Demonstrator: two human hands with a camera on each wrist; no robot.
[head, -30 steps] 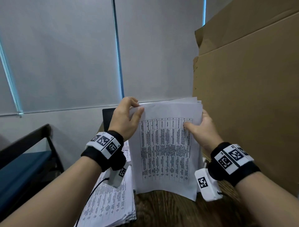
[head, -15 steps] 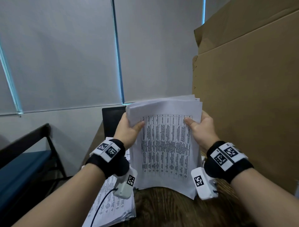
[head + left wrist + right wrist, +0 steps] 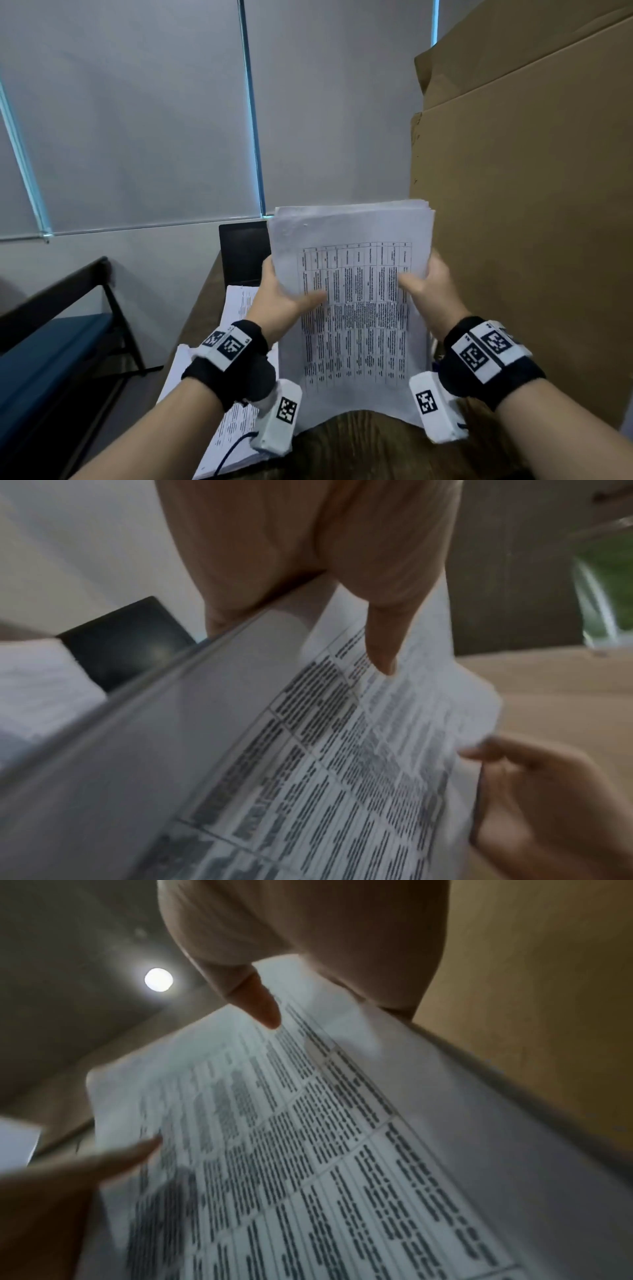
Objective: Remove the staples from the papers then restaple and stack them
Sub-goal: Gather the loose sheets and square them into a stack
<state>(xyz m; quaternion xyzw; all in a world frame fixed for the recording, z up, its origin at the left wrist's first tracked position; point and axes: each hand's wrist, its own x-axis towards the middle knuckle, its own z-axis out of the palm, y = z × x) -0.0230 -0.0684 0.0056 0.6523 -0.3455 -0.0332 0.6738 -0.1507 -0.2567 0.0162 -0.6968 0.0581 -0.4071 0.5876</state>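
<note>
Here, left hand [image 3: 286, 294] and right hand [image 3: 426, 284] gripping upright papers [image 3: 352, 308], fingers hidden behind.

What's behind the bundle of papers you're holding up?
Behind the held papers a dark upright panel shows at their left edge and brown cardboard at their right. Whatever sits directly behind the sheets, including both hands' fingers, is covered.

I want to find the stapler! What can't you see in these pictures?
- Stapler, staples: in no view; the sheaf held upright by the left hand and right hand hides the table behind.
- Print: blurred in both wrist views, too small in the head view.
- Stack: partly covered by the left arm.
- Fingers behind the sheaf: hidden.
</note>
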